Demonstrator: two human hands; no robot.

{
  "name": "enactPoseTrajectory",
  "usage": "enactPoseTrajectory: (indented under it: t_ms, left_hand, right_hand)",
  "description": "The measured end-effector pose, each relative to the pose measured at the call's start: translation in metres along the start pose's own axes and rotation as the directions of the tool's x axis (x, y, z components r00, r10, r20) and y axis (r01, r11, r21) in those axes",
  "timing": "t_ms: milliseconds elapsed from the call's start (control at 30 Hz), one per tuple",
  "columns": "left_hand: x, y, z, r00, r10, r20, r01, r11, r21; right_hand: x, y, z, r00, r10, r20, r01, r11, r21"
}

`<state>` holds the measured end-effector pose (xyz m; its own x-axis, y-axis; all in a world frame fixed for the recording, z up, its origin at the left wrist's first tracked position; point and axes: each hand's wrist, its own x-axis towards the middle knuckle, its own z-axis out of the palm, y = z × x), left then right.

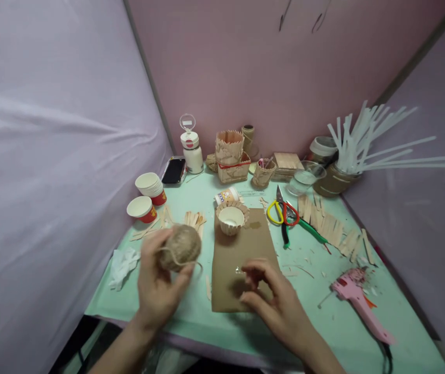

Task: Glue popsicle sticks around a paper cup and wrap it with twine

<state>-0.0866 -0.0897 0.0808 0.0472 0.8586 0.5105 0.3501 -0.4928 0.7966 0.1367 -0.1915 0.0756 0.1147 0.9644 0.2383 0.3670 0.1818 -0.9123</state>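
My left hand [158,288] is closed around a ball of brown twine [183,246], held above the table's left-centre, with a loose strand curling at its right side. My right hand [271,298] hovers over the lower right of a brown board [226,259], fingers curved and apart, with nothing seen between them. A paper cup ringed with wooden strips [231,218] stands at the board's far end. Just behind it a printed paper cup [227,196] lies on its side. A small shiny blob shows on the board beside my right fingertips.
A pink glue gun [363,304] lies at the right. Scissors [284,213], green-handled pliers [311,229] and wooden strips [329,226] are behind it. Stacked cups [150,186] and crumpled tissue [123,266] sit left. A bottle [193,156], wooden baskets [233,169] and glue sticks [351,148] line the back.
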Motion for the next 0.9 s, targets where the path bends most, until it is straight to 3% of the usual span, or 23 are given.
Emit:
enactPoseTrajectory:
  t_ms: [33,67,133,167,200,267,433,500,733,833,900]
  left_hand:
    - [-0.012,0.009,0.004,0.989,-0.065,0.133,0.077,0.994,-0.082]
    - [-0.021,0.017,0.009,0.939,-0.145,0.312,0.198,0.969,-0.146]
    - [-0.032,0.029,0.021,0.712,-0.276,0.645,0.486,0.858,-0.169]
    - [-0.035,0.034,0.027,0.597,-0.294,0.746,0.585,0.797,-0.154]
    - [-0.037,0.037,0.033,0.51,-0.293,0.809,0.642,0.756,-0.131]
    - [-0.038,0.039,0.045,0.453,-0.266,0.851,0.661,0.74,-0.121]
    - [-0.039,0.04,0.064,0.395,-0.219,0.892,0.714,0.685,-0.148]
    - [-0.04,0.04,0.069,0.399,-0.232,0.887,0.728,0.668,-0.153]
    - [-0.046,0.035,0.072,0.544,-0.246,0.802,0.6,0.782,-0.167]
    - [-0.049,0.035,0.075,0.589,-0.251,0.768,0.543,0.827,-0.146]
    - [-0.049,0.038,0.082,0.617,-0.247,0.747,0.497,0.858,-0.126]
  right_hand:
    - [-0.004,0.0,0.007,0.999,-0.037,-0.02,0.037,0.999,0.033]
    - [-0.008,0.0,0.012,0.996,-0.07,-0.05,0.073,0.996,0.047]
    - [-0.013,0.002,0.015,0.99,-0.107,-0.096,0.11,0.993,0.029]
    - [-0.015,0.002,0.013,0.989,-0.106,-0.106,0.107,0.994,0.008]
    - [-0.016,0.002,0.01,0.99,-0.092,-0.106,0.092,0.996,-0.011]
    - [-0.018,0.003,0.0,0.993,-0.053,-0.104,0.051,0.998,-0.022]
    - [-0.024,0.007,-0.025,0.98,0.059,-0.19,-0.048,0.997,0.06]
    - [-0.027,0.011,-0.032,0.965,0.135,-0.227,-0.123,0.99,0.067]
    - [-0.031,0.023,-0.045,0.892,0.41,-0.19,-0.375,0.907,0.193]
    - [-0.03,0.022,-0.049,0.874,0.449,-0.185,-0.346,0.843,0.412]
    - [-0.029,0.018,-0.052,0.885,0.442,-0.148,-0.27,0.745,0.609]
